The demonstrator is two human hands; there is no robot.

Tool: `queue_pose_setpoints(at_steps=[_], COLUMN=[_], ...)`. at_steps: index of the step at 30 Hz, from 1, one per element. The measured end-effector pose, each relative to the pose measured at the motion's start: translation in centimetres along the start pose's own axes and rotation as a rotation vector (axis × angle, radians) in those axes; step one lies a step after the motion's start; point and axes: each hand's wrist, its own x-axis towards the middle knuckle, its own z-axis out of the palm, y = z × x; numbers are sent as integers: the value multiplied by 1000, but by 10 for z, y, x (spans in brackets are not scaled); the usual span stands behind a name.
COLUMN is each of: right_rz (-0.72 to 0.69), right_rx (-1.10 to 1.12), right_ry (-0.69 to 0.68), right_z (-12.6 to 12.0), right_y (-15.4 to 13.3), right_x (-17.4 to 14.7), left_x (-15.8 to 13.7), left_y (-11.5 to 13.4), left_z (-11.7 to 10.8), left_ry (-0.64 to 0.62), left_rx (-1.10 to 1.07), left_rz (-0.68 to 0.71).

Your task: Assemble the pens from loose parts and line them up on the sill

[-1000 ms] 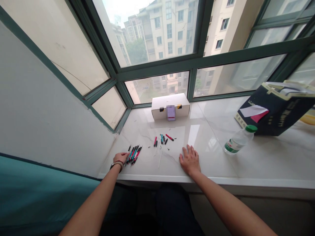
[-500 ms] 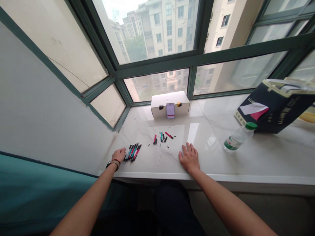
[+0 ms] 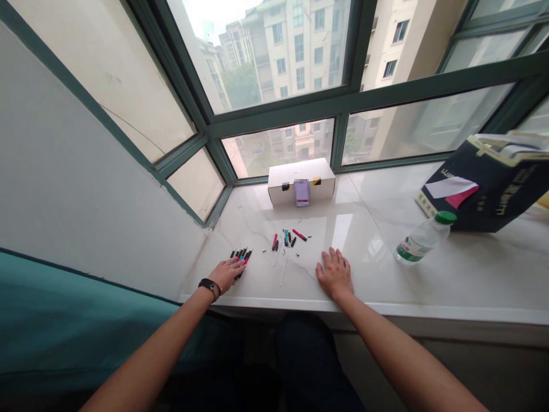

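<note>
My left hand (image 3: pixel 228 273) lies palm down across a row of several pens (image 3: pixel 246 257) with black, teal and pink barrels. Its fingers are stretched out over them, and the lower ends of the row are hidden under it. My right hand (image 3: pixel 335 276) rests flat on the white sill with fingers spread, holding nothing. Between the hands are scattered pen parts: a pink barrel (image 3: pixel 299 234), a teal and black piece (image 3: pixel 286 237), a pink and black piece (image 3: pixel 274 241), thin clear refill tubes (image 3: pixel 283 272) and tiny bits (image 3: pixel 297 254).
A white box (image 3: pixel 281 195) with a purple card (image 3: pixel 302 193) at its front stands against the window. To the right are a clear bottle (image 3: pixel 422 240) with a green cap and a dark blue paper bag (image 3: pixel 484 189). The sill's front edge (image 3: pixel 386 309) runs just below my hands.
My left hand has moved right, from the left side of the pen row to on top of it. My right hand stays flat in place. The view has shifted slightly.
</note>
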Motion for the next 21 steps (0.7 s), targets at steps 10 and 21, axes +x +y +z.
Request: queue_pose_setpoints(at_steps=[10, 21], right_rz=[-6, -13], right_rx=[-1, -32], right_ry=[11, 1], right_z=[2, -2], right_y=[1, 0], right_x=[0, 0], left_x=[-2, 4], left_y=[2, 15], left_z=[-7, -4], left_ry=[-44, -46], left_rx=[87, 89], left_rz=[94, 34])
